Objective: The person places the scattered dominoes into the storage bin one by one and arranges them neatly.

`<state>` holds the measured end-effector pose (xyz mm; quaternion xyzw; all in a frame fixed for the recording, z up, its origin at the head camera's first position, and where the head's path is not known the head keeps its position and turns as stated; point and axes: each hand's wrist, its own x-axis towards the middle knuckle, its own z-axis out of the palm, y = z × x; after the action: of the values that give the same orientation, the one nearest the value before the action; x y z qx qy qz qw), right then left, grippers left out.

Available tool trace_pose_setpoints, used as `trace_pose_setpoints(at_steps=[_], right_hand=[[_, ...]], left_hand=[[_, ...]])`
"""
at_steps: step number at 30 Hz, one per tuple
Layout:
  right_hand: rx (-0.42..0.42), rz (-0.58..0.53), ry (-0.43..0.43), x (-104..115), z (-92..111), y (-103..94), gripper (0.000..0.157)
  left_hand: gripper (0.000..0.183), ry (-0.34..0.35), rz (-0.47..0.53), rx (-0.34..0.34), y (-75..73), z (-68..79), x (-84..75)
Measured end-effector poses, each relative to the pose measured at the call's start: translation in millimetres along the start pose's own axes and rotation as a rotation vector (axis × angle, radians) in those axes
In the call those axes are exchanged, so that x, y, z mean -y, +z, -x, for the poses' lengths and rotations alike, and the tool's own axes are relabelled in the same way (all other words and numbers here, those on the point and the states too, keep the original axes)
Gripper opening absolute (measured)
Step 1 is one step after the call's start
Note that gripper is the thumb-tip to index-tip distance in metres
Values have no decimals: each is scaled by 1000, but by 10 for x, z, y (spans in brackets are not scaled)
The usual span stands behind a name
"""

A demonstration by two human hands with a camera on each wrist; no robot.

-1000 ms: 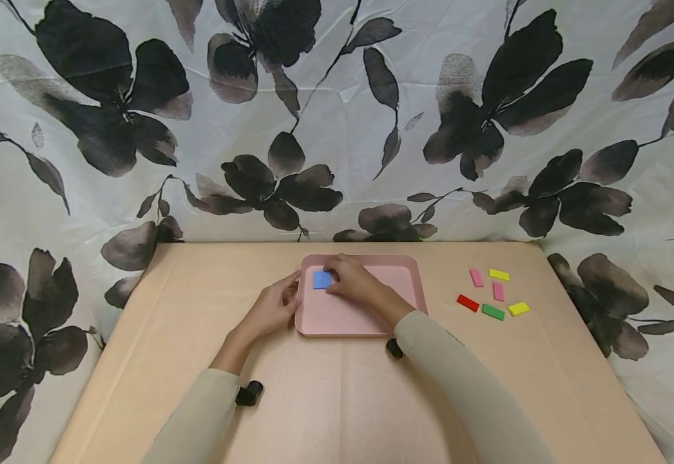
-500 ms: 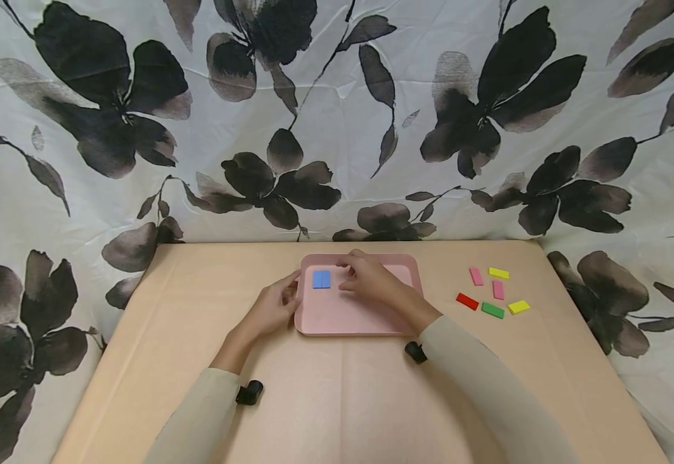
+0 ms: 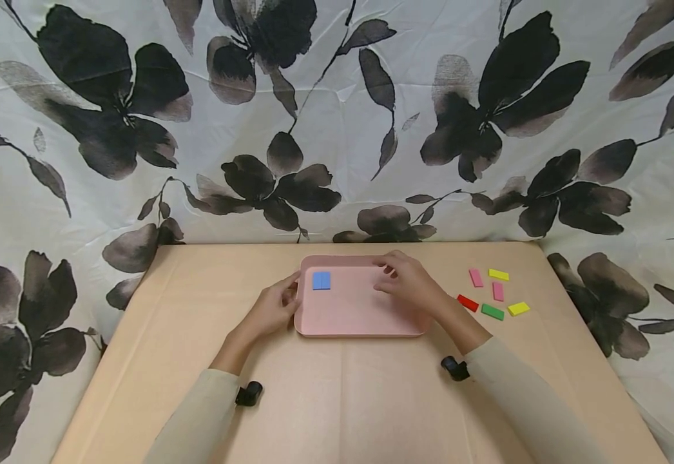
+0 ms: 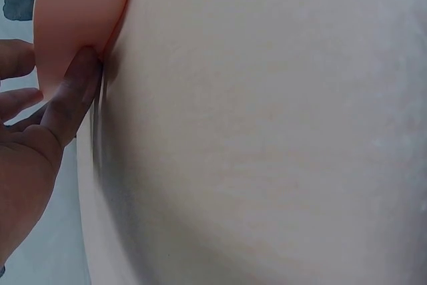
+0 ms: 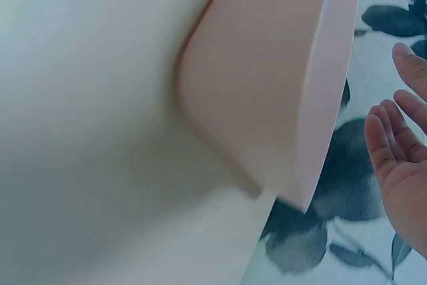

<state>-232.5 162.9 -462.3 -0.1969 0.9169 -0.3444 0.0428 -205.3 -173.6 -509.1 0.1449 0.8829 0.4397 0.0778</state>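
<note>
The pink tray [image 3: 360,322] lies on the table, two blue strips [image 3: 321,281] side by side near its far left corner. My left hand [image 3: 273,306] holds the tray's left edge; in the left wrist view its thumb [image 4: 80,81] presses the outer wall while fingertips meet the rim. Above the tray's right part hovers my right hand [image 3: 409,280], its fingers loosely bent and nothing between them. The right wrist view shows the same hand [image 5: 403,171] beyond the tray's rim [image 5: 327,91], apart from it.
Right of the tray lie loose coloured strips: two pink [image 3: 498,291], two yellow [image 3: 519,309], one red [image 3: 468,303] and one green [image 3: 492,312]. A floral cloth [image 3: 348,129] hangs behind the table's back edge. Black cameras [image 3: 249,394] sit on both wrists.
My right hand has let go of the blue strip, leaving it beside the other one, and has moved right across the tray. The left hand stays at the tray's left edge.
</note>
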Motion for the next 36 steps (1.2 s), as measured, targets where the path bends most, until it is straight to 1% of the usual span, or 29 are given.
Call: trace_pose_setpoints(at_steps=[2, 6, 9, 11, 15, 20, 24, 27, 32, 36], right_hand=[[-29, -16, 13, -57, 89, -79, 52], [-90, 7, 15, -202, 262, -237, 53], [-113, 31, 31, -334, 384, -336, 52], [-115, 44, 61, -423, 462, -390, 52], [-111, 65, 107, -625, 612, -467, 52], [-111, 97, 124, -883, 787, -540, 52], [-78, 129, 180, -1047, 891, -580, 53], [-46, 155, 237, -1142, 953, -584, 54], [-37, 154, 241, -1262, 1028, -572, 53], [-18, 147, 250, -1306, 1043, -558, 52]], left_hand=[[67, 2, -5, 2, -3, -8, 4], [67, 2, -6, 1, 2, -29, 15], [67, 1, -2, 8, 13, -45, 15], [67, -1, -1, 10, 21, -54, 11], [67, -3, -1, 12, 24, -60, 0], [66, -6, 4, 12, 14, -65, -7], [66, -3, 1, 9, 6, -74, 4], [66, -7, -1, 12, 0, -79, 16], [66, -7, -6, 20, -13, -81, 30], [67, -11, -7, 16, -30, -69, 40]])
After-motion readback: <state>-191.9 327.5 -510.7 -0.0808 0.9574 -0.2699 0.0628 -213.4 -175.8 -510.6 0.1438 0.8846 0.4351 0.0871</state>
